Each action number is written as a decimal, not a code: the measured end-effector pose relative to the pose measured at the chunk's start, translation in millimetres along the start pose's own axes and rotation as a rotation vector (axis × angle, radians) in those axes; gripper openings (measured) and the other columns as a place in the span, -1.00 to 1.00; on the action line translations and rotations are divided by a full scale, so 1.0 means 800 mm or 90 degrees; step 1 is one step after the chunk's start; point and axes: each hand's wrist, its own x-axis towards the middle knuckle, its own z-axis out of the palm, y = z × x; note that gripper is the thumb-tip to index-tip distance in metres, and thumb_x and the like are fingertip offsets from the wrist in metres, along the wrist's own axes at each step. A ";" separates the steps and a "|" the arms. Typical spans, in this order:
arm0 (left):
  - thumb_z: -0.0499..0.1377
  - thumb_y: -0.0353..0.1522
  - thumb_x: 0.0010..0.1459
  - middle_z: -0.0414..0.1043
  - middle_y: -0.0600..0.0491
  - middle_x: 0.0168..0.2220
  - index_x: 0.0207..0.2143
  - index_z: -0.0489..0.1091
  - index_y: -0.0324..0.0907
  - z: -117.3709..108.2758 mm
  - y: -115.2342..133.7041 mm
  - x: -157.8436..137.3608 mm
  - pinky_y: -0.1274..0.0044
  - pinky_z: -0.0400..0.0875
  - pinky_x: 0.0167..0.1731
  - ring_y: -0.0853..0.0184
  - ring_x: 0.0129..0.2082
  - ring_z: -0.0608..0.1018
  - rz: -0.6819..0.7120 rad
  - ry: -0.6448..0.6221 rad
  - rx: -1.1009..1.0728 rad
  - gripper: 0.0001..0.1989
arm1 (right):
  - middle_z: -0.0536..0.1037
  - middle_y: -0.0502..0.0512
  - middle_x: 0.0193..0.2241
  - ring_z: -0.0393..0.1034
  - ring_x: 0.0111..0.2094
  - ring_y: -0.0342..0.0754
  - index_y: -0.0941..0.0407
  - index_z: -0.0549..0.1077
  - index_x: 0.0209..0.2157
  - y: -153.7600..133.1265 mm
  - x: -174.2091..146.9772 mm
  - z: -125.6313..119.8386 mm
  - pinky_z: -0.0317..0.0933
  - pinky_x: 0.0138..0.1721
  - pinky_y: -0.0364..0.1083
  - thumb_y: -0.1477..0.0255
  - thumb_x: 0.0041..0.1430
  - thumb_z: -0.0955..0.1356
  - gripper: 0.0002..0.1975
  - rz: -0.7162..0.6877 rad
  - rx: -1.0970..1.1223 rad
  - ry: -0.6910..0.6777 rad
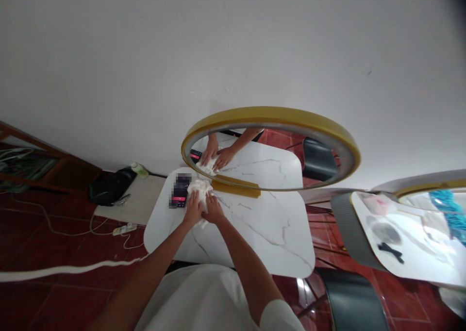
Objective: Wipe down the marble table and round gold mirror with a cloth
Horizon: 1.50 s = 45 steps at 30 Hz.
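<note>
Near the far left corner of the white table point(255, 234), both hands pressed flat on a crumpled white cloth point(200, 189) — left hand point(192, 211) and right hand point(214, 212) side by side, fingers spread. A phone point(179, 191) lay just beside it, its screen blurred. Bare tabletop stretched rightward below the round mirror point(271, 149) — forearms cut off below.

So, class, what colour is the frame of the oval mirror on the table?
Gold-yellow: the mirror frame shows best in the head view.
</note>
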 end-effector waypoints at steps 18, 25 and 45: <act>-0.09 -0.41 0.22 0.01 -0.22 0.27 0.26 -0.01 -0.30 -0.025 0.011 -0.019 0.22 0.08 0.20 0.11 0.28 0.10 0.103 -0.052 0.029 -0.45 | -0.14 0.26 0.33 -0.07 0.26 0.27 0.25 -0.10 0.31 -0.006 -0.032 -0.005 0.01 0.17 0.14 0.25 0.06 0.35 -0.11 0.057 0.026 -0.014; -0.17 -0.37 0.29 -0.12 -0.12 0.33 0.32 -0.20 -0.13 -0.030 0.011 -0.112 0.20 0.07 0.21 0.17 0.31 0.03 0.138 -0.125 0.043 -0.43 | -0.14 0.27 0.33 -0.04 0.25 0.23 0.22 -0.14 0.32 -0.003 -0.117 0.016 0.03 0.17 0.15 0.19 0.09 0.35 -0.09 0.011 0.033 -0.055; -0.08 -0.46 0.16 0.05 -0.21 0.25 0.24 0.00 -0.29 -0.039 0.002 0.062 0.19 0.10 0.19 0.08 0.26 0.14 0.145 -0.066 0.084 -0.43 | -0.10 0.30 0.32 -0.04 0.25 0.24 0.24 -0.14 0.32 -0.025 0.034 -0.012 0.03 0.17 0.13 0.28 0.12 0.32 -0.16 0.110 0.007 0.011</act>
